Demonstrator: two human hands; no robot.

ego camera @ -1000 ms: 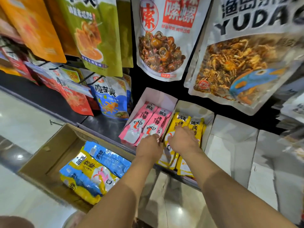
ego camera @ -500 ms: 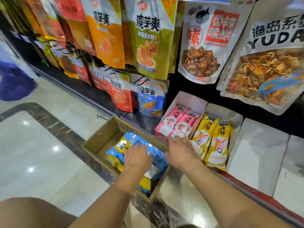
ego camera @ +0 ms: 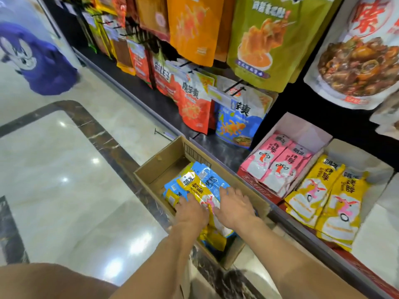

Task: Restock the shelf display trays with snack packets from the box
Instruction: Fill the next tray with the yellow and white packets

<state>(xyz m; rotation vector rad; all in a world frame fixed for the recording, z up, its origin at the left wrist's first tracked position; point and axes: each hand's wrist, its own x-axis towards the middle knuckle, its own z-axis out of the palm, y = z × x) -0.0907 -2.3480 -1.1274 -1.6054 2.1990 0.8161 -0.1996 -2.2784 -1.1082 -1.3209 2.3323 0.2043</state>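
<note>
Both hands reach into the cardboard box (ego camera: 155,169) at the lower centre of the frame. The left hand (ego camera: 191,211) and right hand (ego camera: 234,207) lie flat with spread fingers on the yellow packet (ego camera: 195,187), grasping nothing. To the right, the pink packets (ego camera: 275,164) fill one display tray (ego camera: 302,128).

head-worn camera looks down and forward, close over the cardboard box (ego camera: 172,167) at 6 o'clock, shelf (ego camera: 224,152) toward 2 o'clock.

Box (ego camera: 151,171) of packets (ego camera: 195,186) left of trays (ego camera: 302,130).
</note>
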